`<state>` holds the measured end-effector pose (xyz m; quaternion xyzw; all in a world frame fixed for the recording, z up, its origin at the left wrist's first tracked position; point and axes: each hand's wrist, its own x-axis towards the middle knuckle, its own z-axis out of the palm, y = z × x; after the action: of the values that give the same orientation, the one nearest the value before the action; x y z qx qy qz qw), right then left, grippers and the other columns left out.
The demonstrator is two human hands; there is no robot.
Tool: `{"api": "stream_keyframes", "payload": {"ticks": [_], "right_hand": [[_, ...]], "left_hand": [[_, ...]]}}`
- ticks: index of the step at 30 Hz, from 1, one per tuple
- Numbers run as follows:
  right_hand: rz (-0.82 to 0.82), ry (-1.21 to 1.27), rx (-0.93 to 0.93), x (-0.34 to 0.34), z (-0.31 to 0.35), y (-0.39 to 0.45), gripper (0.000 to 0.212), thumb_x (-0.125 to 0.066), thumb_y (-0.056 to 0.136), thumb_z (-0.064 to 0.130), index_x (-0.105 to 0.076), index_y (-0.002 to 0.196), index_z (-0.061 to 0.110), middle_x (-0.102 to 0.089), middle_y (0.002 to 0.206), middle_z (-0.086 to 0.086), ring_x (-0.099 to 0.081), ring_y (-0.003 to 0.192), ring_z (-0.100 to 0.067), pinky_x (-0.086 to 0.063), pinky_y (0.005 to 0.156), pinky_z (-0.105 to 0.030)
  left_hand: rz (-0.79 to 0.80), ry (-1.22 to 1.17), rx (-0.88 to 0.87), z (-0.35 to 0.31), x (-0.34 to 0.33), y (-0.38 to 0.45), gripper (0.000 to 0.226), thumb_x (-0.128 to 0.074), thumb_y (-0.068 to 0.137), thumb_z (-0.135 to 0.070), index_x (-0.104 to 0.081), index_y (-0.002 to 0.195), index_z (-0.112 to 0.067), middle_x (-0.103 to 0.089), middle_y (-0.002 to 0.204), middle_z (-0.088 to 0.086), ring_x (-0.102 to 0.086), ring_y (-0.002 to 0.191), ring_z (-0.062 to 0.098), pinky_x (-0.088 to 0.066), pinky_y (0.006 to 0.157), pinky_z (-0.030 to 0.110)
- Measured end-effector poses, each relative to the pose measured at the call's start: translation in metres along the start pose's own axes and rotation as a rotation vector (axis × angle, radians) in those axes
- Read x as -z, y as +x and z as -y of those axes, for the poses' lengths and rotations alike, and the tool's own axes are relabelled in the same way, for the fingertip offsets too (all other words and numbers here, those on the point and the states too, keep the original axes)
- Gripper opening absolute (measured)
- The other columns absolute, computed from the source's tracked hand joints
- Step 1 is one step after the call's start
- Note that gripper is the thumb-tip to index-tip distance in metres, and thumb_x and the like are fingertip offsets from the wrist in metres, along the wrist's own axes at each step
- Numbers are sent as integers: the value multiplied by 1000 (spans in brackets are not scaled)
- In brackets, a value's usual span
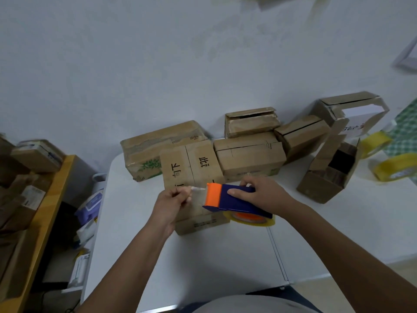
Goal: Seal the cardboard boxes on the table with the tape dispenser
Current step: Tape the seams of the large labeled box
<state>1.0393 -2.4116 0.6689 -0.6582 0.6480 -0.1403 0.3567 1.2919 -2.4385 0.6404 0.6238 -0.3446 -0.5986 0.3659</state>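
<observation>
A closed cardboard box (191, 168) with black printed characters lies on the white table (203, 256) in front of me. My right hand (259, 195) grips the blue and orange tape dispenser (228, 198) just above the box's near right part; its yellowish tape roll (252, 219) hangs below. My left hand (173, 199) pinches the free end of clear tape (198, 189) drawn out from the dispenser's orange head, over the box's near half.
Several more cardboard boxes (248, 152) line the wall behind; an open one (331, 175) lies on its side at right. Two yellow tape rolls (392, 170) sit at the far right. A wooden shelf (40, 211) with parcels stands left of the table.
</observation>
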Motion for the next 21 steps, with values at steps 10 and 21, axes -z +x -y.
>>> {"api": "stream_keyframes", "payload": {"ticks": [10, 21], "right_hand": [[117, -199, -39, 31, -53, 12, 45, -50, 75, 76, -53, 90, 34, -60, 88, 13, -59, 78, -4, -44, 62, -20], [3, -275, 27, 34, -83, 25, 71, -33, 68, 88, -62, 82, 24, -66, 74, 9, -63, 68, -9, -47, 62, -23]], "left_hand": [[-313, -99, 142, 46, 105, 4, 11, -59, 97, -6, -67, 102, -2, -65, 87, 8, -61, 79, 14, -49, 77, 24], [-429, -36, 80, 71, 61, -21, 20, -73, 89, -21, -65, 97, -4, -67, 100, 6, -61, 87, 17, -47, 76, 24]]}}
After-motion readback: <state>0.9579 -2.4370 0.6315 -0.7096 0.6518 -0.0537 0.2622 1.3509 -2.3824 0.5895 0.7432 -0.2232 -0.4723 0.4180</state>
